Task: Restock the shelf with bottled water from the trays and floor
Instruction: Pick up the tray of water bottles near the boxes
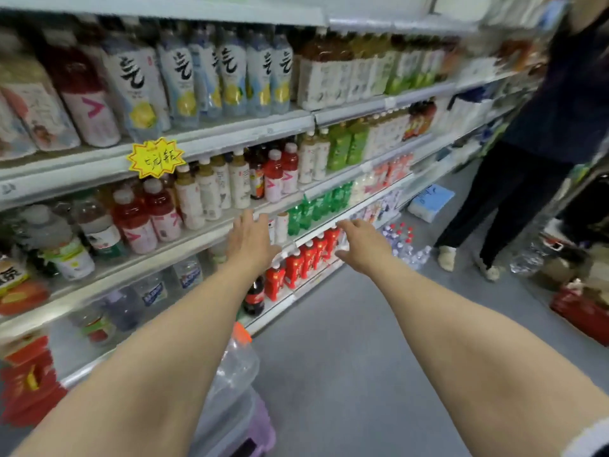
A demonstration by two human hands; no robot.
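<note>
- Head view: the shelf [230, 133] runs along the left, its tiers packed with drink bottles, and a yellow star tag [155, 157] is clipped to one of its rails
- The left hand [252, 237] reaches out in front of the shelf's middle tiers, fingers straight and spread, holding nothing
- The right hand [362, 240] is stretched out a little further from the shelf, fingers loose and empty
- Bottled water [407, 245] stands clustered on the floor at the foot of the shelf, beyond both hands
- Blue-labelled water bottles [155, 290] sit on the shelf's low tier
- A large clear jug [235, 367] with an orange cap stands just beside the shelf's base, under the left forearm
- Another person [534, 159] stands in the aisle near the shelf's far end
</note>
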